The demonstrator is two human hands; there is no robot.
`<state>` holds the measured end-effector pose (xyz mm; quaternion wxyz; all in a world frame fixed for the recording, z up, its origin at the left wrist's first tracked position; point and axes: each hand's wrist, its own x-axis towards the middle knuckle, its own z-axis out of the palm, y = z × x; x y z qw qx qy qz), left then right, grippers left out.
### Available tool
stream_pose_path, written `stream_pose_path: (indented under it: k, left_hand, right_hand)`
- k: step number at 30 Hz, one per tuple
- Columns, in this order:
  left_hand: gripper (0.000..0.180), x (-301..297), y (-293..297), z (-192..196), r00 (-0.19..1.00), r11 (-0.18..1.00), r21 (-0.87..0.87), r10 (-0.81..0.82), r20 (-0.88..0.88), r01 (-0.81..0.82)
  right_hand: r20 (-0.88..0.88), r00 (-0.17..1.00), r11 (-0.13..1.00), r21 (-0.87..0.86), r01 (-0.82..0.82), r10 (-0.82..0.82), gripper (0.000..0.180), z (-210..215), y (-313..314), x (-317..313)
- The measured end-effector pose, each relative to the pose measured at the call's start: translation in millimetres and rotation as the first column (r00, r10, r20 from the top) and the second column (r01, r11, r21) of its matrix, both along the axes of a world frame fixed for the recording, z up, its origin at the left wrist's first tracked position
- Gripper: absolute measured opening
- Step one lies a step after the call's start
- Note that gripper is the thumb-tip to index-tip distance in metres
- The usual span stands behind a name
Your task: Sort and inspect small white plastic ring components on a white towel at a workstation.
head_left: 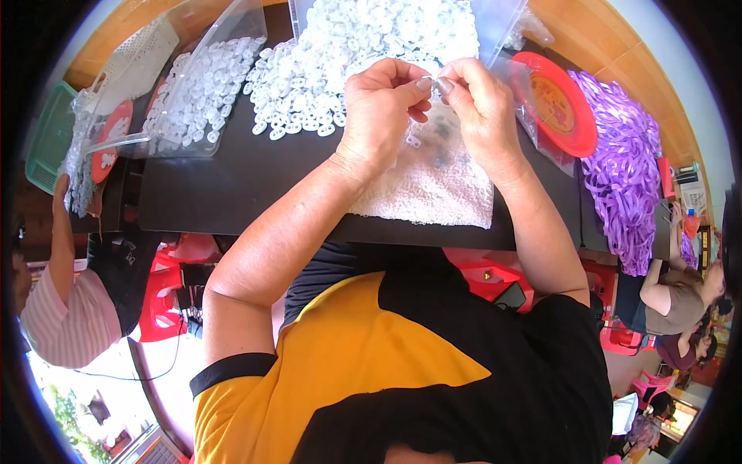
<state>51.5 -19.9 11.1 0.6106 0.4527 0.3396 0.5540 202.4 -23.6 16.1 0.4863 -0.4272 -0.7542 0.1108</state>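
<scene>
My left hand and my right hand meet over the towel, thumbs and fingertips pinched together. Between the fingertips is something small and pale, mostly hidden, so its kind cannot be made out. Below my left fingers a small white oval piece with holes shows against the white terry towel. Just beyond my hands spreads a big heap of similar white plastic pieces, running up into a clear plastic bin.
On the left, a clear box holds more white pieces, near a white basket and green basket. A red round tray and a purple ribbon pile lie right. Co-workers sit both sides; the dark table ends before me.
</scene>
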Motion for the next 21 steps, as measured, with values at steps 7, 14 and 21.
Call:
stream_pose_path:
  k: [7, 14, 21]
  left_hand:
    - [0.006, 1, -1, -2, 0.993, 0.998, 0.000, 0.061, -0.104, -0.062]
    - [0.007, 2, -1, -3, 0.998, 0.990, -0.122, 0.067, -0.023, -0.069]
    - [0.012, 0, -2, 2, 0.999, 0.993, -0.115, 0.037, 0.006, -0.036]
  right_hand:
    - [-0.143, 0.989, 0.996, -0.077, -0.045, 0.033, 0.006, -10, 0, -9]
    - [-0.294, 0.956, 0.955, -0.284, -0.086, -0.001, 0.004, -13, 0, -10]
    - [-0.376, 0.926, 0.937, -0.338, -0.090, -0.047, 0.007, -8, 2, -5]
